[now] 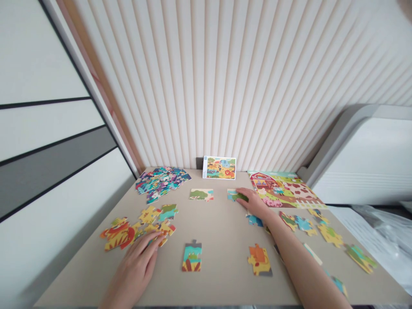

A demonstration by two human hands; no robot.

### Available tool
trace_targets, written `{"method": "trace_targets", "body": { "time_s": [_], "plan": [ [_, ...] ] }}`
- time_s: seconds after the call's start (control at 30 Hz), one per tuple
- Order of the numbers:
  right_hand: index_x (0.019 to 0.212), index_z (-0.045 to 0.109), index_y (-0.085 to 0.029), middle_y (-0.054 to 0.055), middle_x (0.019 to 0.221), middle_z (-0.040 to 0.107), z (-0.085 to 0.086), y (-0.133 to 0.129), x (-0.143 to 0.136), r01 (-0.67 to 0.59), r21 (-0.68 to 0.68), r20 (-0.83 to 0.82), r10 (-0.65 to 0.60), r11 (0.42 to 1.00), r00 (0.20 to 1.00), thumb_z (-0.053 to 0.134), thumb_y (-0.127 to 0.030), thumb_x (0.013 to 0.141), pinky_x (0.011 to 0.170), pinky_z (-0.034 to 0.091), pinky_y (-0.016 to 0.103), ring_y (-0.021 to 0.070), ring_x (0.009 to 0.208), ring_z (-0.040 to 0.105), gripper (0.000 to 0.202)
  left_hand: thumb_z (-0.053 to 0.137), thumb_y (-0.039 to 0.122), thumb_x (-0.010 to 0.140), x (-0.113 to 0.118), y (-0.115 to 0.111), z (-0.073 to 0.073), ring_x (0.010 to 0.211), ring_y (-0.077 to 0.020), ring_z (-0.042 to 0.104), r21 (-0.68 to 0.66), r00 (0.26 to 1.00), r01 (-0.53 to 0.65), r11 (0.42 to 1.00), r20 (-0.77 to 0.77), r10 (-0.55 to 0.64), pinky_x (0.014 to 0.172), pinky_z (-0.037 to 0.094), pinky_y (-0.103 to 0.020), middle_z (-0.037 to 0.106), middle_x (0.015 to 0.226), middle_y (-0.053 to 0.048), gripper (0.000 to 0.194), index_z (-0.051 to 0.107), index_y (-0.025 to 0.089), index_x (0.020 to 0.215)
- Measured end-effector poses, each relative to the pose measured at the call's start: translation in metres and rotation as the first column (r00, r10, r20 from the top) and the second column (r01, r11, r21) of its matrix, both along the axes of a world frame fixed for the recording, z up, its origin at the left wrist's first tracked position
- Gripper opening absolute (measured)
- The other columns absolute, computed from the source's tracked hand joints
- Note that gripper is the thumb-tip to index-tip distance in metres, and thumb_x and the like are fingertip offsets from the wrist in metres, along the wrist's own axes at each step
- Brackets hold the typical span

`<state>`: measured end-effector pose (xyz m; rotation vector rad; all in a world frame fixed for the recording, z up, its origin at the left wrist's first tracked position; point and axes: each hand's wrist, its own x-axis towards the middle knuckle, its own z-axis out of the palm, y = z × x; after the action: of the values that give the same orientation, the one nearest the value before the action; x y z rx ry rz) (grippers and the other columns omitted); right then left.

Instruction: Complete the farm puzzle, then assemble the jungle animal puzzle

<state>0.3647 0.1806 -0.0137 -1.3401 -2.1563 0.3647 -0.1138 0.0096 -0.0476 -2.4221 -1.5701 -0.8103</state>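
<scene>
My right hand [254, 203] reaches to the back of the table, its thumb and fingers closed on the right end of a blue and green puzzle piece [231, 195]. Left of that piece lies a puzzle piece with a green tree [201, 195]. My left hand [138, 262] rests with fingers stretched over the edge of a group of yellow and orange puzzle pieces [149, 214], hiding some of them. Near the front lie a piece with a green animal on blue [192, 256] and an orange and yellow piece [259, 260]. My right forearm covers parts of other pieces.
A picture card [219, 168] leans against the ribbed wall [209, 86]. Purple and teal puzzle pieces [162, 182] are heaped at the back left. An assembled farm puzzle [286, 189] lies at the back right, with several loose pieces [331, 235] before it. Plastic wrapping [383, 231] lies beyond the right edge.
</scene>
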Motion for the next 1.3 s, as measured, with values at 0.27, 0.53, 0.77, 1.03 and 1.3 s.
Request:
{"method": "trace_targets", "body": {
  "time_s": [0.27,0.53,0.77,1.03,1.3],
  "plan": [
    [0.134,0.069,-0.027,0.009,0.134,0.072,-0.002,-0.002,-0.002,-0.005,-0.003,-0.005,0.005,1.000,1.000,0.066,-0.042,0.095,0.113,0.048,0.051,0.0300,0.125,0.066,0.041,0.050,0.020,0.100,0.002,-0.001,0.005,0.124,-0.0231,0.066,0.028,1.000,-0.009,1.000,0.004,0.009,0.105,0.056,-0.036,0.068,0.134,-0.009,0.038,0.066,0.026,0.134],
    [0.133,0.069,-0.028,0.009,0.134,0.072,-0.002,-0.001,-0.004,0.004,-0.008,-0.018,-0.004,1.000,1.000,0.067,-0.042,0.094,0.113,0.048,0.052,0.0301,0.124,0.067,0.041,0.051,0.020,0.099,0.004,-0.002,0.008,0.123,-0.0228,0.067,0.037,1.000,0.000,0.999,0.020,-0.001,0.106,0.056,-0.035,0.069,0.134,-0.009,0.039,0.066,0.026,0.135],
    [0.131,0.070,-0.028,0.009,0.135,0.071,0.001,-0.004,-0.007,0.016,0.011,-0.053,-0.016,1.000,0.998,0.070,-0.044,0.091,0.114,0.048,0.053,0.0306,0.128,0.065,0.043,0.049,0.020,0.101,0.002,-0.001,0.004,0.126,-0.0229,0.065,0.003,1.000,0.002,1.000,0.019,-0.002,0.108,0.055,-0.037,0.068,0.136,-0.009,0.038,0.065,0.025,0.136],
    [0.131,0.071,-0.025,0.012,0.134,0.071,0.044,-0.003,0.006,0.209,0.126,-0.172,-0.186,0.970,0.967,0.047,-0.051,0.103,0.113,0.049,0.053,0.0318,0.128,0.064,0.045,0.049,0.019,0.101,0.006,-0.002,0.008,0.126,-0.0238,0.065,0.010,0.999,0.006,1.000,0.036,-0.006,0.108,0.055,-0.039,0.068,0.135,-0.009,0.039,0.065,0.027,0.135],
    [0.124,0.074,-0.030,0.008,0.127,0.074,0.102,-0.085,0.015,0.231,0.188,-0.113,-0.212,0.955,0.971,0.051,-0.046,0.104,0.106,0.055,0.050,0.0319,0.124,0.066,0.035,0.048,0.019,0.102,0.002,-0.001,0.000,0.129,-0.0250,0.062,-0.021,1.000,0.008,1.000,0.019,-0.008,0.110,0.052,-0.042,0.064,0.140,-0.010,0.038,0.063,0.024,0.137]
  ]
}}
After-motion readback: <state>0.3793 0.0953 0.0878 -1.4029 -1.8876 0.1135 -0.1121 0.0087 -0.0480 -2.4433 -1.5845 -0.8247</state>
